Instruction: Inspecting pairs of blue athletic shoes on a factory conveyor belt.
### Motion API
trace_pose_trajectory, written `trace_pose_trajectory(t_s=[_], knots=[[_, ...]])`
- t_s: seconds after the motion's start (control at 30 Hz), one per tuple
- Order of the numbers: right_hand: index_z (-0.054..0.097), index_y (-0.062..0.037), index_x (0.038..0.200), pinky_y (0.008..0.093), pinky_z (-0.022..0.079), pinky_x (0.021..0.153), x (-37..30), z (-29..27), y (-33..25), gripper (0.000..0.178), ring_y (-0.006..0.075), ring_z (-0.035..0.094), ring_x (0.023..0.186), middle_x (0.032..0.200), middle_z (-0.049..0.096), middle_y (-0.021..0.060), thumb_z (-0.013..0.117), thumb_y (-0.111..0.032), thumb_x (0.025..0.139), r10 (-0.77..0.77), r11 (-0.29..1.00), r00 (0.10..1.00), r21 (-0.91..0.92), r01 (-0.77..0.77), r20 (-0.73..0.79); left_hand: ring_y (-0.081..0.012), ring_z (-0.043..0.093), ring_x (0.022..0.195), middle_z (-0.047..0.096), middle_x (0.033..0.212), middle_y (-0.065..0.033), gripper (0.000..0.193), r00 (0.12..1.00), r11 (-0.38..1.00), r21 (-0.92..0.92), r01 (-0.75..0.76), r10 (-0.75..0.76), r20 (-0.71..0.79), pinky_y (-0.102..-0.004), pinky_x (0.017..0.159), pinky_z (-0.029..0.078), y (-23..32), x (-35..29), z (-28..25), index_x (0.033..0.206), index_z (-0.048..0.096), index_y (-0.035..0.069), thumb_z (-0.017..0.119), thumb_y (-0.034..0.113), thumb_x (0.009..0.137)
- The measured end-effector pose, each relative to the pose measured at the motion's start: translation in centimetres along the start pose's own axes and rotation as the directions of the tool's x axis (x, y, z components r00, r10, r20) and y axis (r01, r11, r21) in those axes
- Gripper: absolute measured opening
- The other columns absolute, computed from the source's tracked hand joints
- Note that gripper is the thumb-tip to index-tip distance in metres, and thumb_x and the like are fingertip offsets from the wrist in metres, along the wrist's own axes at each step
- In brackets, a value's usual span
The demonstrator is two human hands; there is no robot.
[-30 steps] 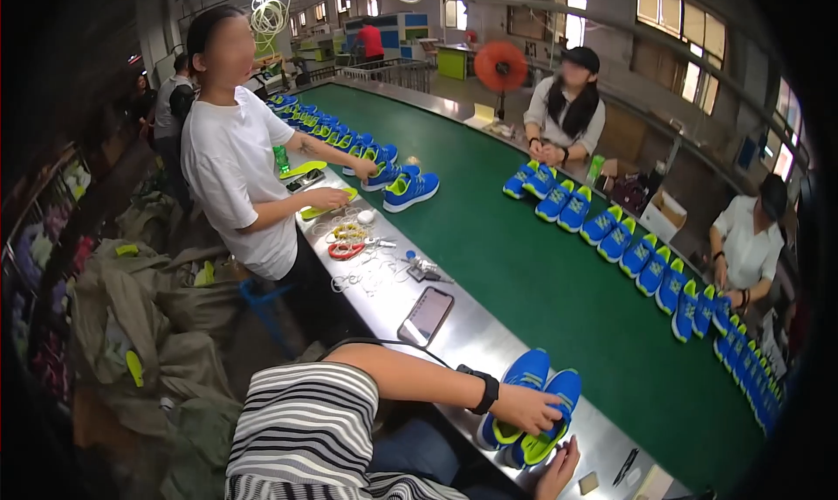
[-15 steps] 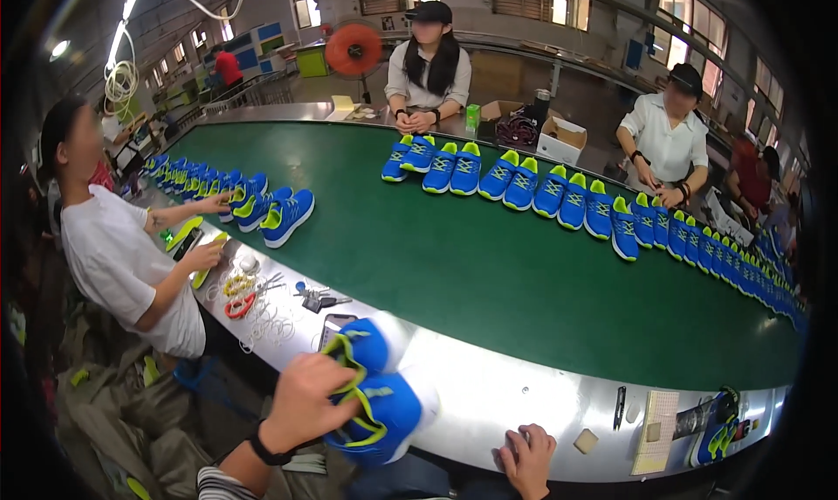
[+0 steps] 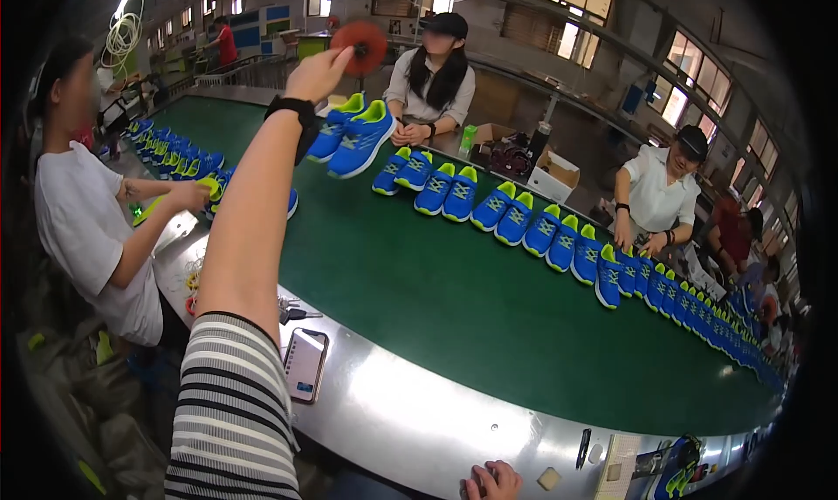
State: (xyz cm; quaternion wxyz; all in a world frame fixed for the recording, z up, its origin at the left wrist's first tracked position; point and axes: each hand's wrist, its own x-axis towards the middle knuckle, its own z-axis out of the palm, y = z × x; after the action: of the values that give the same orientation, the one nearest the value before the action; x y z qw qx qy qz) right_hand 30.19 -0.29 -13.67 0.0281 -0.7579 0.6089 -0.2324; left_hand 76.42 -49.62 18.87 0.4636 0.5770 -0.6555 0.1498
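Observation:
My left hand (image 3: 319, 75), in a black wristband, reaches far out over the green belt (image 3: 419, 299). Its fingers are stretched forward with nothing visible in them. Just below and to the right of it is a pair of blue sneakers (image 3: 355, 140) with lime linings and pale soles, heels up and toes toward me. A gap shows between fingers and sneakers; whether the soles touch the belt I cannot tell. To their right runs a long row of like sneakers (image 3: 506, 208). My right hand (image 3: 493, 482) rests at the metal table's near edge, fingers apart and empty.
A phone (image 3: 305, 365) and keys (image 3: 298, 311) lie on the metal ledge (image 3: 393, 386) by my left arm. A co-worker (image 3: 105, 212) handles sneakers at left; two others (image 3: 432, 90) (image 3: 659, 190) are across the belt. An eraser-like block (image 3: 548, 478) lies near my right hand.
My left hand has swung from the near ledge to the far side of the belt and let go of the pair of sneakers there. The view has shifted; my right hand stays at the edge.

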Motion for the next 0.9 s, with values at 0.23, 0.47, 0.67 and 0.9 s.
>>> trace_pose_trajectory(t_s=[0.23, 0.47, 0.67, 0.9], knots=[[0.067, -0.0101, 0.110, 0.0463, 0.041, 0.088, 0.5, 0.4, -0.5, 0.029, 0.0345, 0.055, 0.107, 0.114, 0.061, 0.0153, 0.068, -0.025, 0.084, 0.045, 0.996, 0.998, 0.077, -0.043, -0.034, -0.0276, 0.067, 0.086, 0.070, 0.094, -0.0170, 0.031, 0.934, 0.791, -0.612, -0.020, 0.233, 0.270, -0.0353, 0.078, 0.052, 10.8, -21.6, -1.1, 0.099, 0.067, -0.002, 0.053, 0.026, 0.097], [0.067, -0.0112, 0.103, 0.0442, 0.035, 0.093, 0.1, 1.5, -0.3, 0.029, 0.0296, 0.051, 0.113, 0.113, 0.057, 0.0101, 0.072, -0.025, 0.078, 0.077, 0.995, 0.997, 0.066, -0.077, -0.003, -0.0303, 0.064, 0.093, 0.069, 0.099, -0.0139, 0.025, 0.619, 0.713, -0.526, 0.463, 0.164, 0.768, -0.0372, 0.083, 0.050, 19.0, -47.7, -6.3, 0.103, 0.069, 0.003, 0.057, 0.023, 0.094], [0.060, -0.0079, 0.120, 0.0490, 0.027, 0.103, -0.4, 2.4, -0.4, 0.044, 0.0357, 0.043, 0.125, 0.128, 0.051, 0.0171, 0.065, -0.033, 0.084, 0.086, 0.996, 0.996, -0.025, -0.086, -0.015, -0.0291, 0.059, 0.107, 0.066, 0.107, -0.0127, 0.020, 0.785, 0.738, -0.604, 0.299, 0.170, 0.596, -0.0379, 0.093, 0.047, 18.1, -54.2, -4.1, 0.105, 0.067, 0.001, 0.062, 0.014, 0.090], [0.056, -0.0071, 0.125, 0.0520, 0.023, 0.108, -0.4, 2.9, -1.0, 0.048, 0.0379, 0.038, 0.132, 0.137, 0.046, 0.0192, 0.060, -0.036, 0.087, 0.144, 0.986, 0.989, -0.086, -0.141, 0.036, -0.0314, 0.054, 0.116, 0.062, 0.116, -0.0137, 0.021, 0.836, 0.817, -0.541, 0.203, 0.143, 0.529, -0.0401, 0.098, 0.045, 16.9, -55.7, -3.3, 0.098, 0.067, 0.002, 0.070, 0.016, 0.083]])
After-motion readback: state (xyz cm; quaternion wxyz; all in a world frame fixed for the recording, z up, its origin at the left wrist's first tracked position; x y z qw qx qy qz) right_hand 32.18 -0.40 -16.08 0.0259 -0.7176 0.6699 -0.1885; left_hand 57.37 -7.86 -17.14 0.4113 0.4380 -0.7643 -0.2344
